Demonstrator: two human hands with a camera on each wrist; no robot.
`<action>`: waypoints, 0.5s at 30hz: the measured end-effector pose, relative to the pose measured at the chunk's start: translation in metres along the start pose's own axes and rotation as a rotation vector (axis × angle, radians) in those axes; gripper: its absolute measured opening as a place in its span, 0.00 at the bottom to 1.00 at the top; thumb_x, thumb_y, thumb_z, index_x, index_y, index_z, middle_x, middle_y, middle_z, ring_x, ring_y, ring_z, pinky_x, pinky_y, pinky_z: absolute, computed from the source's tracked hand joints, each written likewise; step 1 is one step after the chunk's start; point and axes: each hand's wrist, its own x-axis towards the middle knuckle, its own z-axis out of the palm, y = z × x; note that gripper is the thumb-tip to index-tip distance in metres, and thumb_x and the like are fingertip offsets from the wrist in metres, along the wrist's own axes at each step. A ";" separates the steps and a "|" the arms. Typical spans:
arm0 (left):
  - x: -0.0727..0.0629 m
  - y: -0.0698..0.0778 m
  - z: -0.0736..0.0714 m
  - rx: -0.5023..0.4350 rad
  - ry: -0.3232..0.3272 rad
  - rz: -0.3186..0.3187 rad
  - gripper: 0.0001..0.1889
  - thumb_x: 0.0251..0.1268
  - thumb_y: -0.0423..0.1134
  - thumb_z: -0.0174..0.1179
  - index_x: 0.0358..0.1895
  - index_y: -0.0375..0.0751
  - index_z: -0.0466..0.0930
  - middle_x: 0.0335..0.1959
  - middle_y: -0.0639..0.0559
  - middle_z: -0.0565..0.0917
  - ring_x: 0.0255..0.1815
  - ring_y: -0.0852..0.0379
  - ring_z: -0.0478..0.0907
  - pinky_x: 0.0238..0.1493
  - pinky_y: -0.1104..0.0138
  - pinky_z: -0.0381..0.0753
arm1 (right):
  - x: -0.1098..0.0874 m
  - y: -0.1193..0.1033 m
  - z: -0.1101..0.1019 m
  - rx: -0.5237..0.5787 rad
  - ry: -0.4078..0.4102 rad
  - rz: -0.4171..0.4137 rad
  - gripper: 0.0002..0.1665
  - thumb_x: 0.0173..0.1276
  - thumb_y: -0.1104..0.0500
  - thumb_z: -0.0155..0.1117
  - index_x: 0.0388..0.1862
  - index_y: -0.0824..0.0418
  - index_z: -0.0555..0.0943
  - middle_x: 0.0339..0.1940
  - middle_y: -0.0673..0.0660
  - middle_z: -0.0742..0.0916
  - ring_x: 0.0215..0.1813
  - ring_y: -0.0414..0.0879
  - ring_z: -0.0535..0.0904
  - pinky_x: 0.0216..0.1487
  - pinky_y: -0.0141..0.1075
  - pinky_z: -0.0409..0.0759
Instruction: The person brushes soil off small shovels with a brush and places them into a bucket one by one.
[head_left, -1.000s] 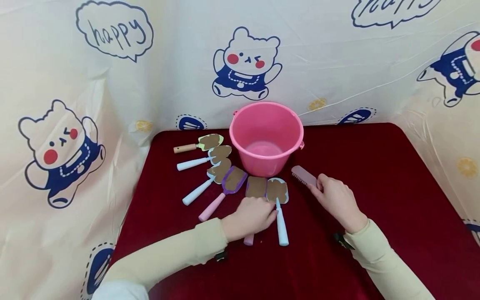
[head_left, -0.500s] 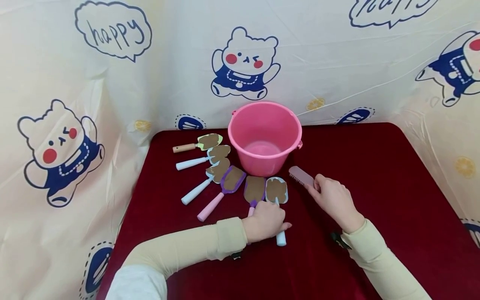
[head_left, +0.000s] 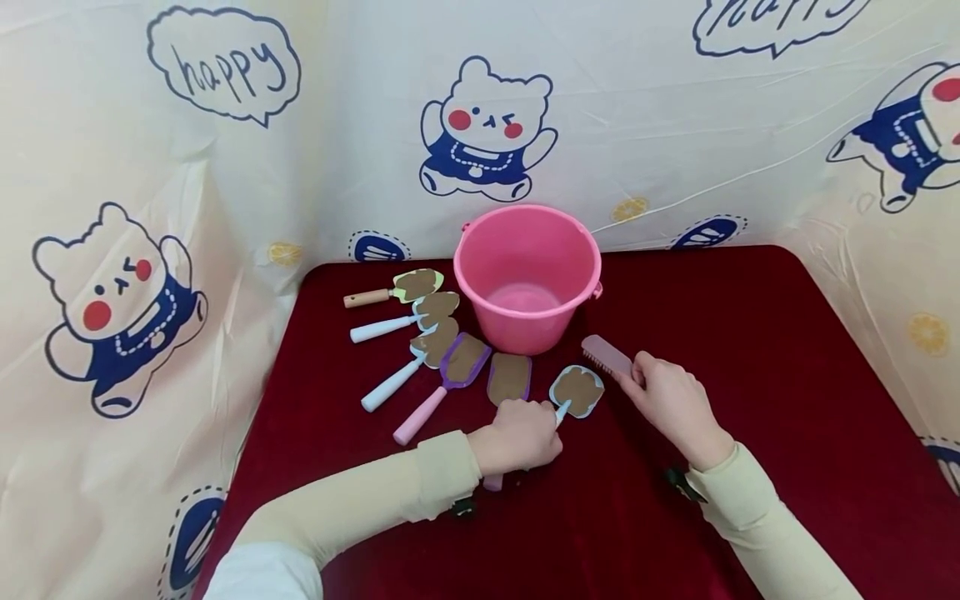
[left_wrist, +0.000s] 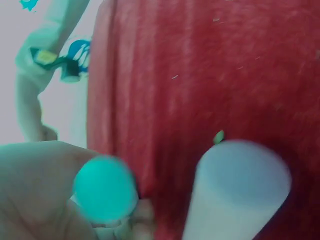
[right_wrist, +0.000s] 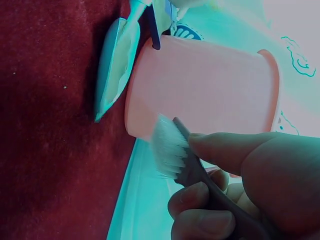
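Observation:
My left hand (head_left: 517, 437) grips the handle of a light blue trowel (head_left: 579, 390), whose blade is coated brown and points away from me. In the left wrist view the round end of that trowel's handle (left_wrist: 106, 190) sticks out of the curled fingers. A purple-edged trowel (head_left: 510, 379) lies under and beside this hand, its pink handle partly hidden. My right hand (head_left: 671, 408) holds a greyish-pink brush (head_left: 603, 353) by its handle. White bristles (right_wrist: 169, 147) show in the right wrist view, apart from the trowel blade (right_wrist: 119, 67).
A pink bucket (head_left: 525, 329) stands at the back middle of the dark red tablecloth (head_left: 720, 317). Several more brown-coated trowels fan out to its left, including one with a wooden handle (head_left: 367, 298). A printed curtain (head_left: 360, 125) hangs behind and at both sides.
My left hand has taken hold of the blue trowel's handle and swung its blade rightward, away from the purple-edged trowel and closer to the brush. The right hand has barely moved.

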 end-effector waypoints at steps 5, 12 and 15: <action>-0.007 -0.013 -0.009 -0.103 0.072 0.007 0.14 0.72 0.44 0.57 0.48 0.36 0.78 0.24 0.49 0.82 0.25 0.49 0.83 0.23 0.56 0.81 | -0.003 0.000 -0.001 0.005 -0.007 0.013 0.20 0.72 0.56 0.70 0.27 0.56 0.69 0.16 0.50 0.70 0.18 0.44 0.65 0.18 0.38 0.63; -0.014 -0.039 -0.017 -0.296 0.157 0.029 0.14 0.70 0.43 0.65 0.32 0.42 0.70 0.20 0.54 0.72 0.21 0.54 0.76 0.21 0.58 0.75 | -0.007 -0.004 -0.002 0.052 -0.049 0.008 0.13 0.75 0.56 0.67 0.36 0.59 0.71 0.17 0.50 0.72 0.18 0.43 0.66 0.18 0.38 0.65; -0.017 -0.048 -0.023 -0.359 0.178 0.041 0.15 0.70 0.41 0.66 0.29 0.43 0.70 0.18 0.55 0.70 0.20 0.56 0.72 0.22 0.60 0.73 | -0.006 -0.007 -0.003 0.067 -0.053 -0.012 0.12 0.76 0.58 0.65 0.35 0.58 0.71 0.17 0.49 0.72 0.19 0.42 0.65 0.19 0.37 0.65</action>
